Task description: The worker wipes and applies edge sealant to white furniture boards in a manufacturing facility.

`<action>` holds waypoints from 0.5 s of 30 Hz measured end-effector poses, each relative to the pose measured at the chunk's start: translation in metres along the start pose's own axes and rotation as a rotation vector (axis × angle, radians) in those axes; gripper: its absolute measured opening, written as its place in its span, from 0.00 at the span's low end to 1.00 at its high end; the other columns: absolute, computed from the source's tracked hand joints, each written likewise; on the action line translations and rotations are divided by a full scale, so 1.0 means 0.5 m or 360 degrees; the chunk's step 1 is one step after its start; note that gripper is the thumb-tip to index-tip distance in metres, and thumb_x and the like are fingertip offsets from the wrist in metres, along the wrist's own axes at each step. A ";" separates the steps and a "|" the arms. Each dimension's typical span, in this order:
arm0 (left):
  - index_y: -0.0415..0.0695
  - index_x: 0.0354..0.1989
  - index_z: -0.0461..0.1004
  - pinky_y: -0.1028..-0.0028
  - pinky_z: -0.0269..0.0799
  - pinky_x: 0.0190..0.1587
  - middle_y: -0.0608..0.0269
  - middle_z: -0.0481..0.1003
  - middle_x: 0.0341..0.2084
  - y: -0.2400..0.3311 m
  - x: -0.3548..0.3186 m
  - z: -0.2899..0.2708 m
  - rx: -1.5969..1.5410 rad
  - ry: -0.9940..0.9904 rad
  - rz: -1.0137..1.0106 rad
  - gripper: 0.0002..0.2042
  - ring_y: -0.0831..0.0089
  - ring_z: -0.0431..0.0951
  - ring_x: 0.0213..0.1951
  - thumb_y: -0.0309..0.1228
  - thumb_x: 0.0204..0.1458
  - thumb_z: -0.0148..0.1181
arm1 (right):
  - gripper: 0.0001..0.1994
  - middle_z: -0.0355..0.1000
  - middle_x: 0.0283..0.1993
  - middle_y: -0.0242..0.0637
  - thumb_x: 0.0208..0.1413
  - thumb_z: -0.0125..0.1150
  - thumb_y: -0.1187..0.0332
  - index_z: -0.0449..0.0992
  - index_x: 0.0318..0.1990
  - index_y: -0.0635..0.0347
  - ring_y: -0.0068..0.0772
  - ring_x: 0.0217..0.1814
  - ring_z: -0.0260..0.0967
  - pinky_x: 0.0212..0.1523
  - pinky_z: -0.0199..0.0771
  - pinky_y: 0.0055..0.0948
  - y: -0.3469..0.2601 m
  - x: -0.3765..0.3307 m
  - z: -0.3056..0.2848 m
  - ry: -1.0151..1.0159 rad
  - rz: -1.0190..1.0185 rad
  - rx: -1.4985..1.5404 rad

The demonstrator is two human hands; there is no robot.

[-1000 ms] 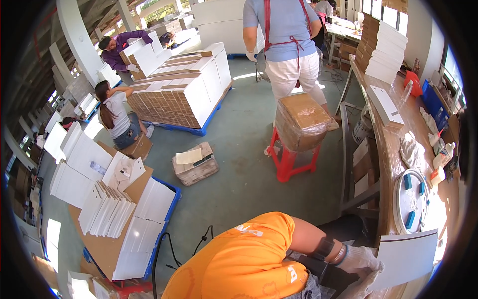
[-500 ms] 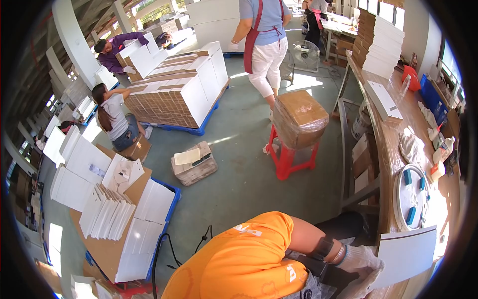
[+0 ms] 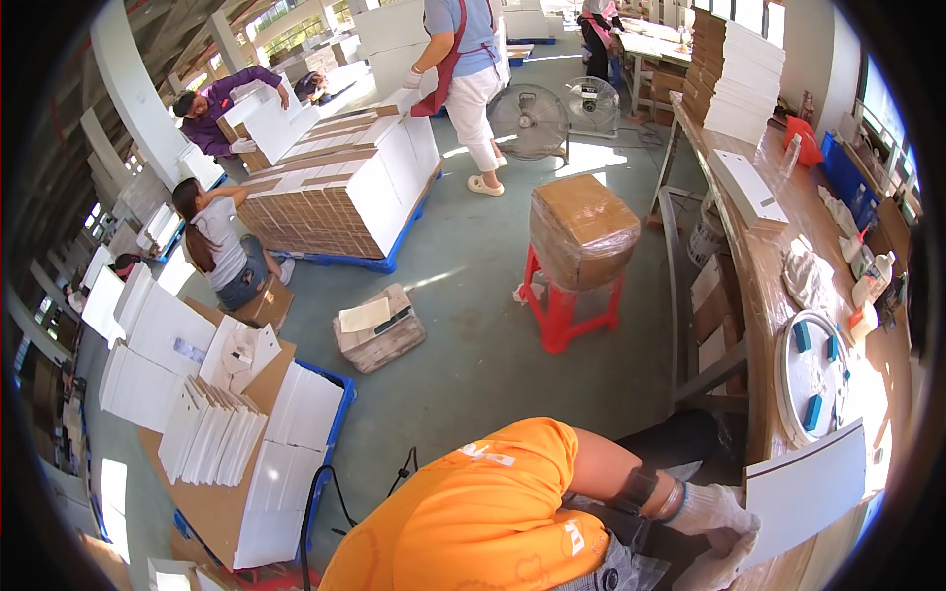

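Count by kind: gloved hands, two [image 3: 708, 510], the second partly hidden; white panel at them, one [image 3: 803, 492]. Workbench alongside, one [image 3: 778, 286]; on it, pail lid, one [image 3: 796, 379], teal blocks, at least three [image 3: 812, 412], white cloth, one [image 3: 808, 278], red bag, one [image 3: 804, 143], bottles, at least three [image 3: 871, 280]. Floor: red stool, one [image 3: 558, 320], wrapped carton on top, one [image 3: 583, 234]; fans, two [image 3: 530, 120]; blue pallets nearby, two [image 3: 379, 264]. Co-workers seen plainly, three [image 3: 209, 123]; distant people too small to tally. Stacked boards on near pallet overlap, uncountable [image 3: 207, 433].
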State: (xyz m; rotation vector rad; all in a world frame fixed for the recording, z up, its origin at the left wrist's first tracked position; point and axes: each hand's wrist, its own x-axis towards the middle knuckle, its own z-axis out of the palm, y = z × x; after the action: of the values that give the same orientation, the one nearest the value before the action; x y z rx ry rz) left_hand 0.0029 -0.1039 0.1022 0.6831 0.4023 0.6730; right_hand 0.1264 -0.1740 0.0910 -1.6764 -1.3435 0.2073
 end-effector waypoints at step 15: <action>0.43 0.48 0.67 0.71 0.78 0.37 0.63 0.72 0.35 -0.013 -0.049 -0.063 -0.0044 -0.0082 -0.0203 0.18 0.75 0.75 0.32 0.42 0.56 0.59 | 0.17 0.68 0.50 0.50 0.62 0.49 0.64 0.69 0.49 0.72 0.39 0.52 0.66 0.55 0.65 0.37 0.076 -0.016 -0.058 -0.0369 0.0690 0.1700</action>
State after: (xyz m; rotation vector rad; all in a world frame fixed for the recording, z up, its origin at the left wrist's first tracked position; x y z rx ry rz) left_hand -0.0290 -0.1107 0.0784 0.6419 0.3851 0.5385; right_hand 0.1674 -0.1948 0.0756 -0.9840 -0.7364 1.1725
